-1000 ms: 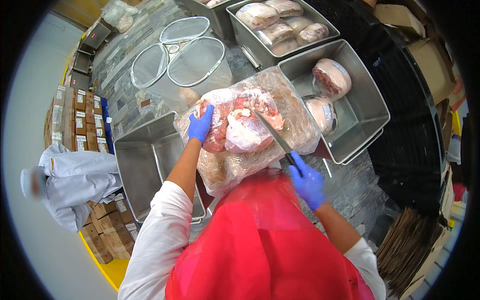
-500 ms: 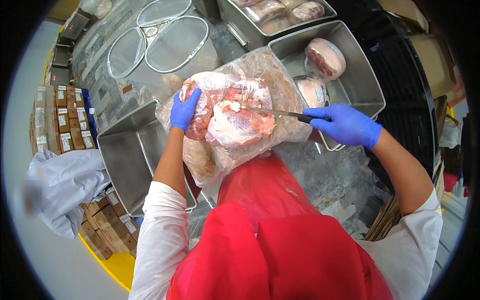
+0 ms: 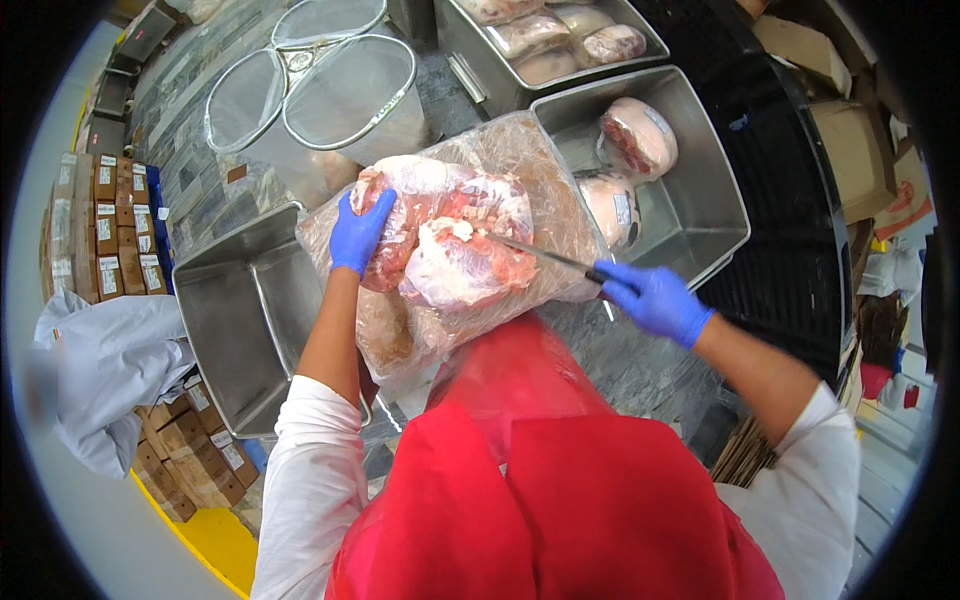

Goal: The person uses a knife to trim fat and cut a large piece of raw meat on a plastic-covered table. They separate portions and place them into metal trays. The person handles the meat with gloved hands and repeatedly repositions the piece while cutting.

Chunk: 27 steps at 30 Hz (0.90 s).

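Note:
A large piece of raw meat (image 3: 465,275), red with white fat, lies on a plastic-covered work surface (image 3: 565,200). A cleft runs through its middle. My left hand (image 3: 360,232), in a blue glove, grips the meat's left edge, thumb on top and the other fingers curled partly out of sight. My right hand (image 3: 655,302), also gloved in blue, is closed around the dark handle of a knife (image 3: 548,254). The blade slants up and left from the hand, its tip at the cleft near a pale lump of fat.
Packed meat (image 3: 640,138) sits in a metal tub (image 3: 742,215) at the right; another tub (image 3: 456,50) behind holds several packs. At the left stands a metal tub (image 3: 215,340). Hoop-rimmed clear plastic bags (image 3: 350,90) stand at the far left, and stacked cartons (image 3: 120,235) beyond.
My right hand has come nearer to me and a little left, so the knife slants more steeply. My left hand keeps its hold on the meat. The whole view has shifted slightly.

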Each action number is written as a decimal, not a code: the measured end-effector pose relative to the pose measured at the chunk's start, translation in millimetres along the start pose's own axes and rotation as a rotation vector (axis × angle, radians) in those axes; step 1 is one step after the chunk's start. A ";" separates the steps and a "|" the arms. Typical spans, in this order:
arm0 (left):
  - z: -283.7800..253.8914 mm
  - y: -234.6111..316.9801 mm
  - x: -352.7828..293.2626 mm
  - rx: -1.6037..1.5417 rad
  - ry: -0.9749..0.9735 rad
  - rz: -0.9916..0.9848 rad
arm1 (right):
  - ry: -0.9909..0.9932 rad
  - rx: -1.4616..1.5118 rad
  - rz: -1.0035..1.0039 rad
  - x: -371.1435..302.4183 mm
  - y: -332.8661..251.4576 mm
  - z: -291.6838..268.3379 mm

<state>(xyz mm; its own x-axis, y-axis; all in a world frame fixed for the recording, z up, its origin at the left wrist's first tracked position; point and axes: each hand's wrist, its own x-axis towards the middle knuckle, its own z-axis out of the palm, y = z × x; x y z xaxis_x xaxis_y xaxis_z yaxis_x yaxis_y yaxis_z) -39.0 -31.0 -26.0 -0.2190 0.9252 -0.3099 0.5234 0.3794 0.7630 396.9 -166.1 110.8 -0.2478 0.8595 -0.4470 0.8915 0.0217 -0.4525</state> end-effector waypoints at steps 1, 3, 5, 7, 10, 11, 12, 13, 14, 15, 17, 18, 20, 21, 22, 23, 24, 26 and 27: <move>-1.3 1.1 -0.8 0.001 0.000 -0.007 | 0.082 -0.023 -0.029 -8.3 12.6 28.1; 0.1 -10.3 3.5 0.007 0.024 -0.032 | 0.194 0.082 -0.025 -16.2 15.6 74.5; 2.6 -18.9 7.5 0.010 0.030 -0.046 | 0.280 0.124 -0.034 -12.5 26.3 119.4; 2.4 -16.5 11.0 0.017 0.003 -0.033 | 0.358 0.111 -0.038 -6.2 40.6 163.3; -1.0 -7.2 11.3 0.015 -0.039 -0.026 | 0.435 0.125 -0.049 -0.8 48.2 201.8; -2.5 -3.6 13.8 0.019 -0.050 -0.031 | 0.459 0.112 -0.051 2.3 49.6 209.7; -1.6 -6.3 16.2 -0.003 -0.051 0.004 | 0.501 0.089 -0.056 4.0 49.6 218.5; -4.2 -7.7 15.9 0.021 -0.045 -0.017 | 0.542 0.065 -0.061 4.2 48.3 228.1; -4.5 -4.9 15.6 0.040 -0.040 -0.031 | 0.591 0.037 -0.064 8.0 49.4 236.3; -4.4 -2.9 12.9 0.056 -0.035 -0.049 | 0.611 0.001 -0.046 7.2 48.7 242.4; -6.8 -5.6 18.0 0.019 -0.064 -0.025 | 0.655 -0.065 -0.028 15.7 39.0 252.2; -7.9 -23.0 22.3 0.009 -0.040 -0.020 | 0.577 0.015 0.062 19.0 20.7 250.2; 2.8 4.6 4.8 -0.074 -0.185 -0.033 | 0.555 0.111 0.141 15.7 21.3 243.4; 1.5 -9.1 -3.3 -0.015 0.051 -0.061 | 0.538 0.177 0.130 22.4 8.7 238.2; -1.5 -21.9 -7.2 0.041 0.120 -0.051 | 0.504 0.277 0.116 17.6 5.1 223.5; -1.8 -31.5 -11.2 0.089 0.181 -0.039 | 0.525 0.328 0.061 11.8 11.0 214.6; -1.0 -42.0 -18.0 0.161 0.231 0.037 | 0.545 0.375 0.000 6.5 21.7 209.2; -5.4 -43.5 -34.6 0.337 0.328 0.276 | 0.410 0.321 0.126 -10.4 29.7 184.3; -7.2 -39.8 -46.8 0.444 0.366 0.428 | 0.408 0.317 0.099 -18.6 37.3 180.0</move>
<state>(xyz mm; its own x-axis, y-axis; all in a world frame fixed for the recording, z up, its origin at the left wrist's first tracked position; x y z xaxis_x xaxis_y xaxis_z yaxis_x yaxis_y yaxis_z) -55.5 -89.4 -37.7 -0.1406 0.9620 0.2343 0.8938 0.0216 0.4479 366.4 -273.2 -36.6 0.0557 0.9799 -0.1913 0.7292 -0.1708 -0.6626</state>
